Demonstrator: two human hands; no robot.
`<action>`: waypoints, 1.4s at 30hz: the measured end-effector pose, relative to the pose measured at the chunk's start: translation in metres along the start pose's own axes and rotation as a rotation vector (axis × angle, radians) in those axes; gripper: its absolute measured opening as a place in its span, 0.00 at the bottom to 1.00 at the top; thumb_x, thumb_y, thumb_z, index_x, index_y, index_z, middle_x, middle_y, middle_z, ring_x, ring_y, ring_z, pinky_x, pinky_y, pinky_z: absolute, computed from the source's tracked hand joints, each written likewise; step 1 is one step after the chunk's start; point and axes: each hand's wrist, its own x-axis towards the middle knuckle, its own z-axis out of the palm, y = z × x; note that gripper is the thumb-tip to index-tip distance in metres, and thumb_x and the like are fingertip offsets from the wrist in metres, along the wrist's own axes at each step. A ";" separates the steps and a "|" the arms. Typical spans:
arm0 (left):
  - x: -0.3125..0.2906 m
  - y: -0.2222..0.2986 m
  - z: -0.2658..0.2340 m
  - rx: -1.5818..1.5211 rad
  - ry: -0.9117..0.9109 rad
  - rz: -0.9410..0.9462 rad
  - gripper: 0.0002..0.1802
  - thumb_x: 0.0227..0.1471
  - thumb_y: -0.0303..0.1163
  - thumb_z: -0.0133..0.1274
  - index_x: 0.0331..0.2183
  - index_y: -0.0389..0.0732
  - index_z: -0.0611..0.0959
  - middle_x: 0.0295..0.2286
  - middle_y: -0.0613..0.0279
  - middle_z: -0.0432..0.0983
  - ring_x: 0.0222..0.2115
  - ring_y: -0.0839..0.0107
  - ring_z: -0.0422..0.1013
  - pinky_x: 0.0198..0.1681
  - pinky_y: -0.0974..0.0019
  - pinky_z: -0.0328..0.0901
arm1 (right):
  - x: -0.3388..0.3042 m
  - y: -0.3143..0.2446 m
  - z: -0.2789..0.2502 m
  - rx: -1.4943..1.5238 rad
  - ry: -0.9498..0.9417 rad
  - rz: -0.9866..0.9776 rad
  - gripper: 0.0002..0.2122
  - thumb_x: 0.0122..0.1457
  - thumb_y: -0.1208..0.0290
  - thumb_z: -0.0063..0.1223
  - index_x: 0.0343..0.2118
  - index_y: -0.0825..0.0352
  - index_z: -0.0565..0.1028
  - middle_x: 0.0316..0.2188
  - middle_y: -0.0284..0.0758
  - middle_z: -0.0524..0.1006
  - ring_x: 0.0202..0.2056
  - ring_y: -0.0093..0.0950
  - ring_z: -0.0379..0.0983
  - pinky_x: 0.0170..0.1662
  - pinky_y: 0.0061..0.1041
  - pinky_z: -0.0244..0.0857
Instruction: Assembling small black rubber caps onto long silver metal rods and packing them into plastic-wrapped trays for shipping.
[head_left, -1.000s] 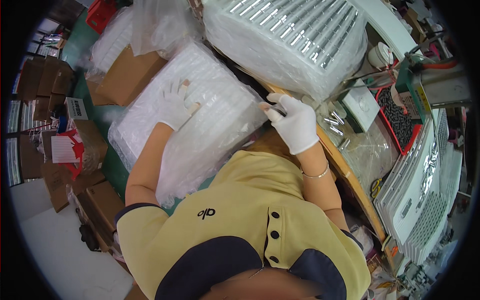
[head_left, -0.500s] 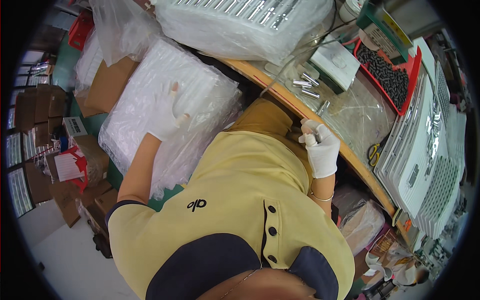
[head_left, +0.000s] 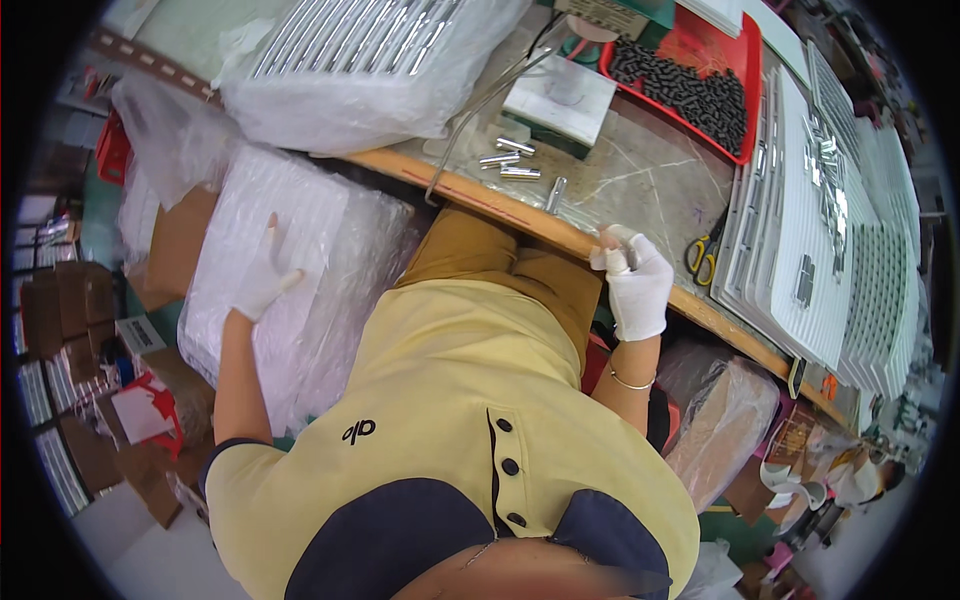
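Observation:
My left hand (head_left: 262,275), in a white glove with thumb and a fingertip bare, lies with fingers spread on a plastic-wrapped white package (head_left: 340,280) beside my lap. At the table's wooden front edge (head_left: 570,238) is my right hand (head_left: 637,285), gloved the same way. Its fingers are curled in; whatever they hold is hidden. Several short shiny metal tubes (head_left: 520,174) lie on the table, left of that hand. Behind them sits a white-topped block (head_left: 565,98) on a green base. A red tray (head_left: 748,90) holds many small black cylinders (head_left: 685,90).
Yellow-handled scissors (head_left: 703,262) lie right of my right hand, beside stacked white trays (head_left: 790,230) with metal parts. Shiny metal rods (head_left: 355,38) fill a plastic-covered white pack at the back left. A cable (head_left: 470,112) hangs over the table edge. Cardboard boxes (head_left: 75,300) stand far left.
The view has turned, so the table sits further left in it. My left hand remains spread on the package. My right hand's fingers stay curled; the metal glimpsed in them earlier no longer shows clearly.

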 end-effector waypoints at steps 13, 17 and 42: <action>0.105 0.251 0.023 0.017 0.225 0.792 0.09 0.46 0.24 0.52 0.34 0.39 0.77 0.29 0.55 0.73 0.33 0.58 0.71 0.36 0.62 0.66 | 0.052 -0.013 0.008 -0.677 -0.041 -0.103 0.16 0.50 0.58 0.58 0.34 0.66 0.76 0.28 0.45 0.77 0.31 0.40 0.74 0.35 0.32 0.67; 0.140 0.259 0.056 0.307 0.051 0.581 0.08 0.45 0.31 0.54 0.30 0.43 0.75 0.30 0.56 0.69 0.34 0.56 0.69 0.34 0.56 0.65 | 0.051 -0.011 -0.022 -0.835 -0.003 -0.090 0.12 0.57 0.62 0.48 0.36 0.67 0.74 0.30 0.48 0.74 0.32 0.47 0.71 0.34 0.37 0.65; 0.163 0.312 0.070 -0.890 -0.375 0.202 0.13 0.47 0.22 0.54 0.38 0.37 0.77 0.26 0.65 0.75 0.24 0.81 0.69 0.27 0.78 0.62 | 0.229 -0.006 -0.091 -1.402 0.310 -0.014 0.08 0.54 0.64 0.48 0.34 0.55 0.79 0.33 0.34 0.77 0.37 0.35 0.74 0.38 0.34 0.68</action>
